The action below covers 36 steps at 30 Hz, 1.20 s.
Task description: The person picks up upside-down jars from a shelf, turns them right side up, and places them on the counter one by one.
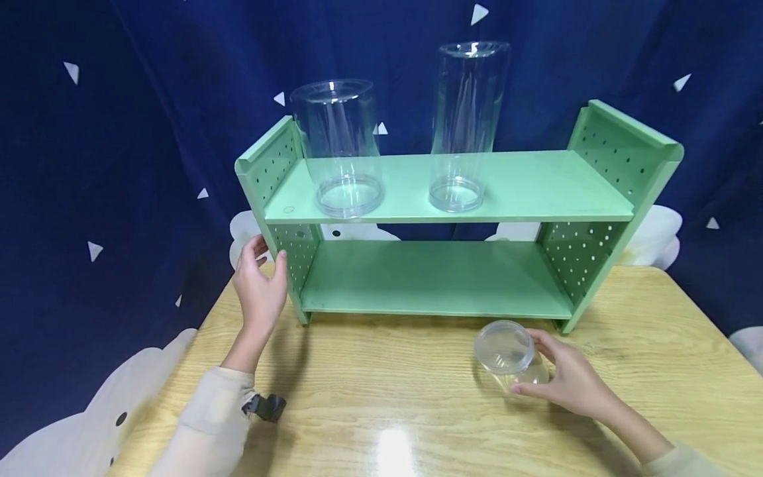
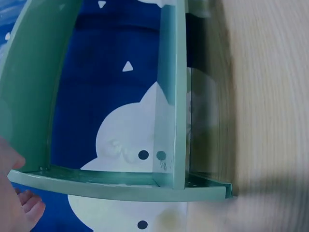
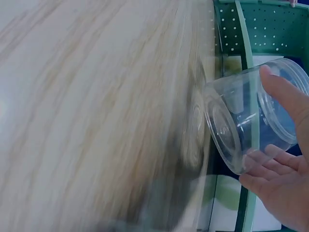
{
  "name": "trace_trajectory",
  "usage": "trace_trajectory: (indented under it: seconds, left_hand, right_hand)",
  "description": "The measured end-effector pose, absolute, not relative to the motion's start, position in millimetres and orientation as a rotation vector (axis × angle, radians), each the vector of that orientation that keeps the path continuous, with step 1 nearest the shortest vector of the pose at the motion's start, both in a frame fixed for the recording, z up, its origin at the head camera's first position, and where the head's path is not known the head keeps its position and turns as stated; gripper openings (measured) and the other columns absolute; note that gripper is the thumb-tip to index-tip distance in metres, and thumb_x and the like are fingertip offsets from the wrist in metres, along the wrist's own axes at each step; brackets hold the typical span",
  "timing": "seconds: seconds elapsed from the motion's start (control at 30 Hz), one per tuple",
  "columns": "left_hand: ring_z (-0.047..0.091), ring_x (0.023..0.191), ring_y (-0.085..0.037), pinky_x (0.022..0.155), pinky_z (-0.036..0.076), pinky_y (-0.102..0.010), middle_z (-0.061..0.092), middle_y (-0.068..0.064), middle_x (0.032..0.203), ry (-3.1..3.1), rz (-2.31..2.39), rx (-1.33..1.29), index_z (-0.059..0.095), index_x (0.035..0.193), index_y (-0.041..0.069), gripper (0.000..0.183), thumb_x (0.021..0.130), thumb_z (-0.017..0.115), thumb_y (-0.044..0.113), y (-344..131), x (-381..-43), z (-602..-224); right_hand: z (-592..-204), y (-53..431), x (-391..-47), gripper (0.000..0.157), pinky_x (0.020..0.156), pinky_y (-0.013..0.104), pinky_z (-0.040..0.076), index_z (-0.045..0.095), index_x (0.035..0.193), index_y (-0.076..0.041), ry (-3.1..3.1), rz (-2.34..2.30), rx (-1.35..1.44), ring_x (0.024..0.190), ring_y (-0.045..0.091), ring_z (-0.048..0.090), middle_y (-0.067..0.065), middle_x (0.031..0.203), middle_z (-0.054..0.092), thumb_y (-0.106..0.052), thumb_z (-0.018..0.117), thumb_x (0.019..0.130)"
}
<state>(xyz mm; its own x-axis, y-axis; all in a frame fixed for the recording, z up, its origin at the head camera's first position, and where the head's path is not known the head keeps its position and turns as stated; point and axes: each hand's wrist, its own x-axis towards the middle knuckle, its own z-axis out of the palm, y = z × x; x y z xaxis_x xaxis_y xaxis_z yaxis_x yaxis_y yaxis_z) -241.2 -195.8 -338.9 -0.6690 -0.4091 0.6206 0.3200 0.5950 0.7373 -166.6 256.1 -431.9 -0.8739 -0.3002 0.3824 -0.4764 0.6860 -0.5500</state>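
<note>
A green two-tier shelf stands on the wooden table. My left hand is at its left side panel, thumb at the front edge and loosely curled fingers on the outer side; the left wrist view shows this hand straddling the panel's edge. My right hand holds a short clear plastic jar in front of the shelf's lower right corner. Thumb and fingers lie on opposite sides of this jar, which looks tilted and slightly above the table.
On the upper tier stand a wide clear cylinder at the left and a taller, narrower clear cylinder near the middle. The wooden table extends in front. Behind hangs a dark blue curtain with white triangles and cloud shapes.
</note>
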Motion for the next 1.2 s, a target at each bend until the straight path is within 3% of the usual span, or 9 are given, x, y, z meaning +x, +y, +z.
trace_trajectory:
  seconds: [0.13,0.27,0.4,0.53,0.73,0.9,1.0,1.13,1.2]
  left_hand:
    - [0.064,0.113,-0.041,0.099,0.055,-0.047,0.066,-0.030,0.116,-2.016,-1.133,0.076,0.057,0.123,-0.011,0.036,0.090,0.062,0.004,-197.5,-248.0,-338.8]
    - [0.067,0.108,-0.040,0.097,0.057,-0.044,0.069,-0.030,0.112,-2.031,-1.152,0.092,0.060,0.119,-0.011,0.031,0.090,0.060,0.003,-198.7,-250.9,-339.7]
    - [0.069,0.105,-0.038,0.094,0.058,-0.041,0.070,-0.030,0.109,-2.050,-1.167,0.111,0.062,0.116,-0.012,0.028,0.091,0.059,0.002,-199.7,-251.1,-340.9]
    - [0.071,0.099,-0.039,0.091,0.059,-0.042,0.071,-0.031,0.104,-2.061,-1.139,0.111,0.063,0.113,-0.013,0.027,0.091,0.058,0.001,-199.8,-250.8,-339.4]
    - [0.073,0.094,-0.040,0.086,0.061,-0.045,0.071,-0.032,0.101,-2.104,-1.077,0.089,0.064,0.108,-0.014,0.025,0.089,0.060,0.001,-202.2,-251.6,-335.6]
    - [0.073,0.094,-0.040,0.085,0.061,-0.045,0.071,-0.031,0.101,-2.135,-1.074,0.100,0.064,0.106,-0.014,0.024,0.088,0.060,0.002,-204.1,-250.9,-332.5]
    - [0.073,0.094,-0.039,0.085,0.061,-0.045,0.072,-0.031,0.102,-2.159,-1.066,0.108,0.065,0.106,-0.014,0.025,0.088,0.060,0.003,-204.9,-250.0,-330.4]
    - [0.073,0.093,-0.040,0.084,0.062,-0.047,0.072,-0.031,0.101,-2.184,-1.057,0.105,0.066,0.106,-0.013,0.025,0.088,0.060,0.003,-206.5,-250.0,-328.8]
    - [0.073,0.092,-0.040,0.083,0.062,-0.047,0.072,-0.031,0.100,-2.193,-1.049,0.107,0.066,0.105,-0.013,0.024,0.088,0.060,0.004,-207.3,-250.1,-328.9]
  right_hand:
    - [-431.8,265.2,-164.3,0.089,0.091,-0.005,0.039,0.053,0.127,0.007,-2.668,1.038,0.589,0.108,0.051,0.061,0.027,0.118,0.065,-0.026,0.094,0.056]
    - [-432.3,275.2,-163.6,0.089,0.089,0.003,0.049,0.051,0.129,0.006,-2.721,1.026,0.532,0.109,0.049,0.062,0.030,0.120,0.064,-0.027,0.094,0.058]
    - [-435.7,284.1,-163.2,0.092,0.085,0.005,0.052,0.051,0.130,0.006,-2.732,0.996,0.505,0.105,0.014,0.070,0.027,0.118,0.066,-0.027,0.094,0.056]
    - [-441.0,291.6,-162.7,0.093,0.082,-0.003,0.046,0.052,0.130,0.006,-2.673,1.023,0.552,0.100,-0.017,0.054,0.024,0.113,0.068,-0.023,0.095,0.054]
    - [-442.0,300.2,-161.1,0.099,0.078,-0.003,0.046,0.049,0.133,0.008,-2.704,1.024,0.537,0.097,-0.021,0.049,0.027,0.112,0.067,-0.022,0.096,0.052]
    - [-425.1,306.0,-164.9,0.101,0.087,-0.007,0.040,0.046,0.137,0.007,-2.698,1.032,0.609,0.108,-0.027,0.040,0.028,0.125,0.061,-0.019,0.095,0.052]
    - [-404.8,305.4,-169.5,0.103,0.095,-0.009,0.033,0.045,0.139,0.005,-2.617,1.025,0.712,0.115,-0.028,0.037,-0.001,0.140,0.057,-0.014,0.095,0.051]
    - [-366.2,295.1,-176.3,0.105,0.099,-0.009,0.031,0.046,0.141,0.002,-2.532,0.948,0.833,0.120,-0.027,0.038,-0.039,0.137,0.039,-0.012,0.095,0.049]
    - [-344.0,287.1,-179.8,0.105,0.099,-0.008,0.032,0.046,0.140,0.002,-2.502,0.897,0.880,0.122,-0.026,0.038,-0.032,0.142,0.043,-0.011,0.095,0.048]
